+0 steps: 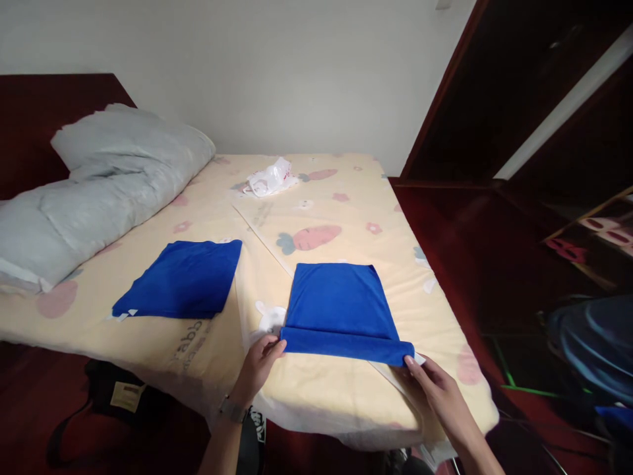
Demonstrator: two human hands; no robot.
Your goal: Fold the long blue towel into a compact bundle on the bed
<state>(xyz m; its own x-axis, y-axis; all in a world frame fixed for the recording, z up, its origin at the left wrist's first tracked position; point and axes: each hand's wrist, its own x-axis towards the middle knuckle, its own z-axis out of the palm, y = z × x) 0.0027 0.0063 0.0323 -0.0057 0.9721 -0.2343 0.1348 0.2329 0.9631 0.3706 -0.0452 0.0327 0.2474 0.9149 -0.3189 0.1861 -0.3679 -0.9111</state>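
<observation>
A blue cloth (339,300) lies flat on the bed near its front edge, with its near edge turned over into a narrow rolled band (346,346). My left hand (260,363) pinches the left end of that band. My right hand (435,386) holds the right end, fingertips on the corner beside a small white tag. A second blue cloth (182,280), folded flat, rests on the bed to the left, apart from both hands.
The bed carries a cream sheet (341,198) printed with carrots and flowers. A grey folded duvet (93,191) fills its left side. A white plastic bag (270,178) lies at the far end. Dark wooden furniture (519,99) stands right; a dark bag (119,396) sits on the floor.
</observation>
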